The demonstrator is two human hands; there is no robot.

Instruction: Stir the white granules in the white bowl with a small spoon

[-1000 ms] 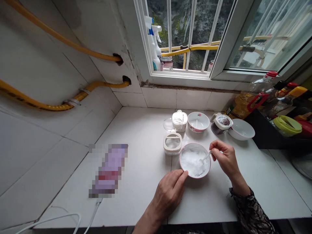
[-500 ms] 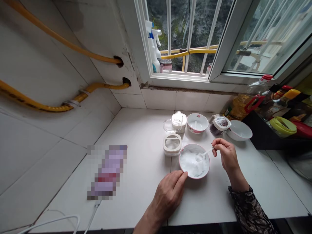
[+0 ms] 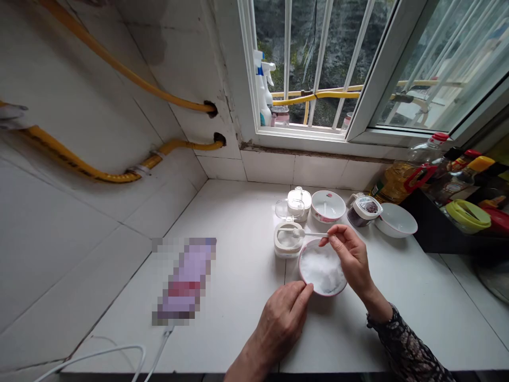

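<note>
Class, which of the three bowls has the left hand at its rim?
The front bowl, the one with white powder. The left hand is at its rim; the flowered bowl and far-right bowl stand untouched behind.

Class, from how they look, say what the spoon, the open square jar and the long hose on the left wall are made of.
Spoon: probably smooth plastic, white and thin-handled.
Open jar: clear plastic or glass, since its contents show through; its cream rim looks like plastic.
Hose: likely rubber or plastic, yellow with a slight sheen, bending in smooth curves.
</note>
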